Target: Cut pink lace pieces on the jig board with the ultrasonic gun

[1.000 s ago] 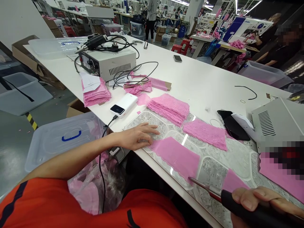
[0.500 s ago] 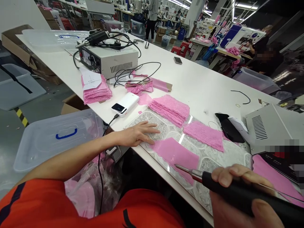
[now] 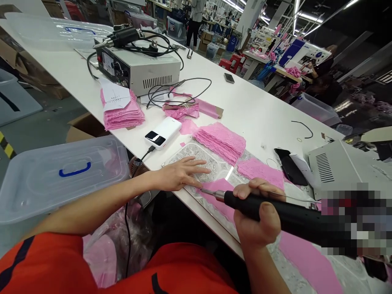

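My left hand (image 3: 180, 173) lies flat with its fingers spread on the clear patterned template (image 3: 211, 157) at the table's front edge. Its lower fingers reach the near-left corner of a flat pink fabric piece (image 3: 219, 203). Wrapped around a thick black-handled tool (image 3: 290, 212) with a slim metal tip, my right hand (image 3: 257, 216) is closed. The tip rests at or just over the fabric's left corner, close to my left fingertips. My right hand and the tool cover much of that piece. Behind are a stack of pink lace-edged pieces (image 3: 220, 141) and a smaller pink pile (image 3: 260, 171).
A white power bank (image 3: 163, 131) with a cable stands left of the template. Farther back are a grey control box (image 3: 153, 77), a pink fabric stack (image 3: 124, 112) and a phone (image 3: 229, 78). Another grey box (image 3: 343, 167) stands right. A lidded plastic bin (image 3: 64, 179) is beside the table.
My right hand has carried the tool leftward, bringing its tip from the fabric's near-right part to its left corner. My left hand stays at nearly the same spot. The view has shifted slightly.
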`<state>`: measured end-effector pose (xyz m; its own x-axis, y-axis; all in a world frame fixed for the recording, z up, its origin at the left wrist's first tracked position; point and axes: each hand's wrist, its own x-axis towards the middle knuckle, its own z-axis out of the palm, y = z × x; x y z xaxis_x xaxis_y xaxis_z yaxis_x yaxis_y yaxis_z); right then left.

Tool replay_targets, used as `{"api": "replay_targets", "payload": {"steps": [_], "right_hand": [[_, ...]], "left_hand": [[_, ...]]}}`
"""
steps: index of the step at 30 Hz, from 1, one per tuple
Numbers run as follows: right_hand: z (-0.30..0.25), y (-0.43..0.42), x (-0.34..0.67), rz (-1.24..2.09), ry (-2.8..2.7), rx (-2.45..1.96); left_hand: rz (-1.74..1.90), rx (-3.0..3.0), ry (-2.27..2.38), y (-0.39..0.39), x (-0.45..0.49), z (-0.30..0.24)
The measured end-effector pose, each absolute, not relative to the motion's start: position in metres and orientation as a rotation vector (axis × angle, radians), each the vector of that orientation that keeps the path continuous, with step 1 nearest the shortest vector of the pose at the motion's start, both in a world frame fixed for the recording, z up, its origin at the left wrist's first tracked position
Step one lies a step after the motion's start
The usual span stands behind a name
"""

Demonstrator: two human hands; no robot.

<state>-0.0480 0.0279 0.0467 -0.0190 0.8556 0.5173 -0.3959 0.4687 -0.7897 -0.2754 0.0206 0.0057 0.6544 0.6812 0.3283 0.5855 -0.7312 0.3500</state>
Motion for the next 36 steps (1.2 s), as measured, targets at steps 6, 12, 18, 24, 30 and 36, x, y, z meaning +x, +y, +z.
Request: {"api": "replay_targets", "payload": {"steps": [6, 12, 18, 24, 30, 36], "right_hand": [[0.045, 0.029, -0.052, 1.042, -1.249, -0.489], [0.045, 0.030, -0.053, 1.054, -1.255, -0.455], [0.044, 0.029, -0.054, 1.073, -1.262, -0.459], [0.044, 0.028, -0.054, 1.091, -1.290, -0.448], [0.045, 0.031, -0.050, 1.043, -1.291, -0.466], [0.052, 0.057, -0.026, 0.859, -1.166, -0.563]], "left_hand": [[0.701, 2.616, 1.028, 0.021, -0.274, 0.007], [0.676, 2.667, 1.028, 0.021, -0.274, 0.006], [0.655, 2.697, 1.035, 0.020, -0.275, 0.006], [0.651, 2.705, 1.036, 0.020, -0.275, 0.005], [0.663, 2.755, 1.030, 0.020, -0.276, 0.003], [0.731, 2.776, 1.030, 0.018, -0.276, 0.005]]}}
